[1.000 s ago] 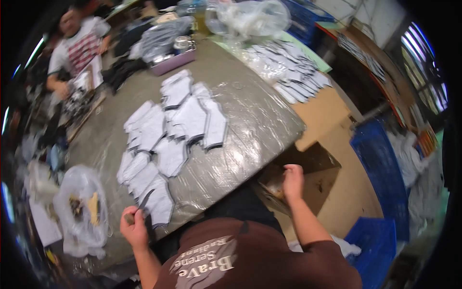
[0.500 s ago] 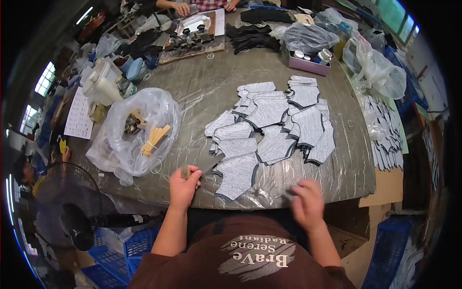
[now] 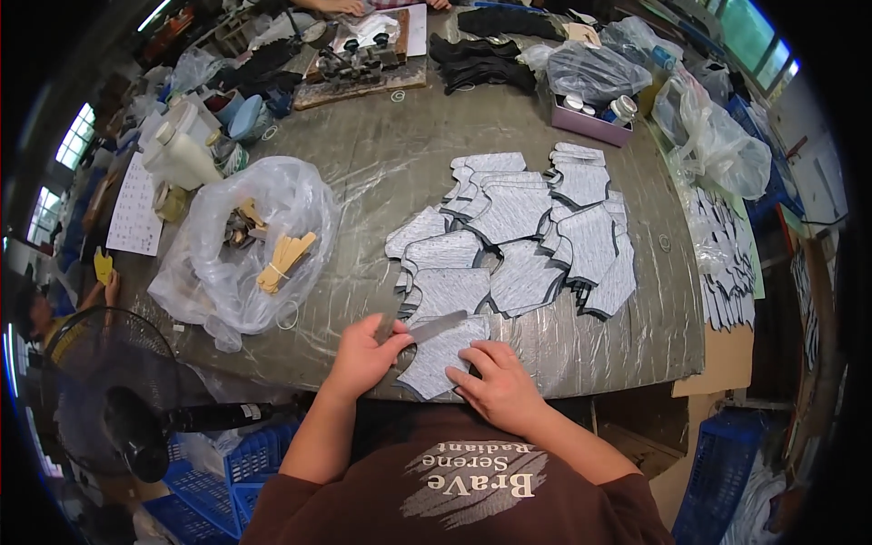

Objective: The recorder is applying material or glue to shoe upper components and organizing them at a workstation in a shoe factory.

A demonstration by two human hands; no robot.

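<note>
My left hand (image 3: 368, 354) is closed around the brownish handle of a thin tool with a flat metal blade (image 3: 443, 325). That blade lies across the upper part of the nearest grey fabric piece (image 3: 434, 356). At this piece's right edge, my right hand (image 3: 495, 381) has its thumb and bent fingers on the material, with a dark gap between them. Beyond it, overlapping stacks of similar grey speckled pieces (image 3: 513, 209) with dark edges spread over the table (image 3: 363, 245). What lies under the right fingers is hidden.
A clear plastic bag (image 3: 313, 204) at left holds a banded bundle of tan strips (image 3: 287, 262). Beyond stand a white bottle (image 3: 186, 150), a clamp device (image 3: 350, 65) and a purple box (image 3: 590, 125). A fan (image 3: 109, 400) is at lower left. Another person's hands show at the far edge.
My left hand has brought the blade rightward over the nearest piece. My right hand has moved left from the table's front edge onto that piece, which sits slightly nearer me.
</note>
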